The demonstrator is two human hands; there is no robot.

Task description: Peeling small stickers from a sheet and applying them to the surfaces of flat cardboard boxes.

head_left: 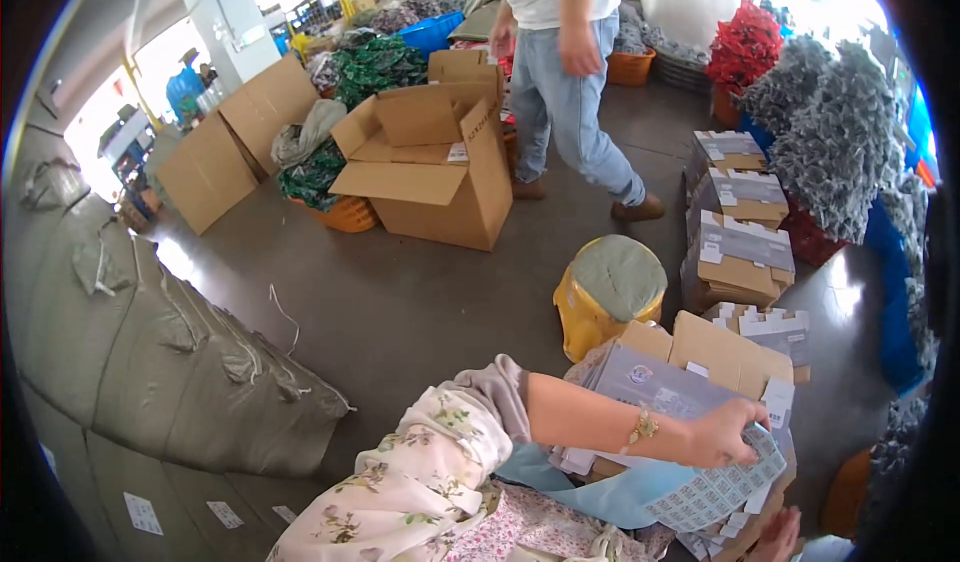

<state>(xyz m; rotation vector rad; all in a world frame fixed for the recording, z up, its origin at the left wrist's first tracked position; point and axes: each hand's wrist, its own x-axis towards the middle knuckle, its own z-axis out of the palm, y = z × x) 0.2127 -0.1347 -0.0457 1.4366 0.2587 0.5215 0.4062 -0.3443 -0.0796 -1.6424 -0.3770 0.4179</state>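
Observation:
My left hand (pixel 725 436), with a gold bracelet at the wrist, reaches across to the right. Its fingers are pinched on the upper edge of a sheet of labels (pixel 722 490), pale blue with small printed squares in rows. Under that arm lies a stack of flattened grey printed boxes (pixel 640 387), resting in an open brown carton (pixel 733 350). At the lower right edge my right hand (pixel 778 537) shows only in part, its fingers stretched out and apart beside the carton. A light blue cloth or sheet (pixel 615 497) spreads below my left forearm.
A yellow stool (pixel 612 287) with a grey-green top stands beyond the carton. Bundled flat boxes (pixel 735 247) line the right. A person (pixel 565 72) stands ahead near a large open carton (pixel 440 177). Stuffed grey-green sacks (pixel 180 352) fill the left; heaped baskets stand behind.

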